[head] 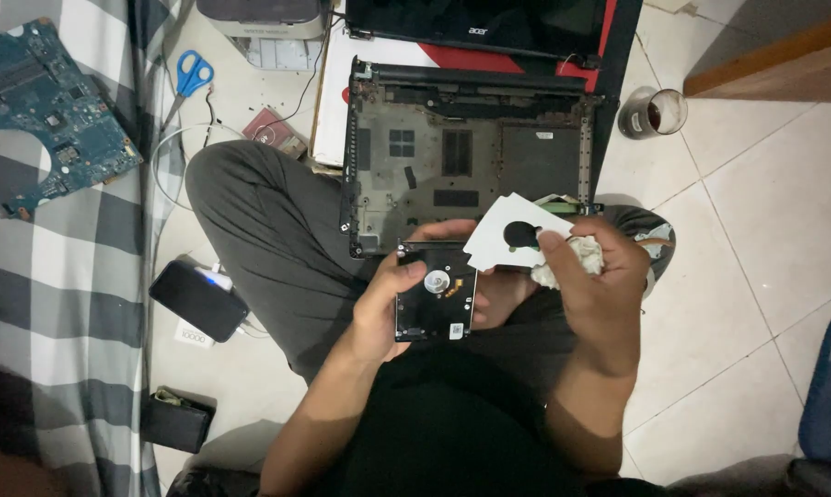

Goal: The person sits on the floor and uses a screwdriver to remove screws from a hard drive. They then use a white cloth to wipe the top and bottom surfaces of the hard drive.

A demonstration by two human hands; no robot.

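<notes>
Sitting cross-legged on a tiled floor (765, 212), a person holds a bare laptop hard drive (436, 292) over the lap, circuit side up. The left hand (388, 299) is clamped on the drive's left edge; the right hand (592, 276) pinches a crumpled cloth (577, 256) and a white paper sleeve (512, 230) beside it. An opened laptop base (471, 156) lies just beyond the knees. Gripping by the edges looks wise, keeping fingers off the board.

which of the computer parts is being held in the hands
The hard drive, gripped by the left hand over the lap. The blue circuit board lies apart on the checked cloth, and the laptop base rests on the knees.
</notes>
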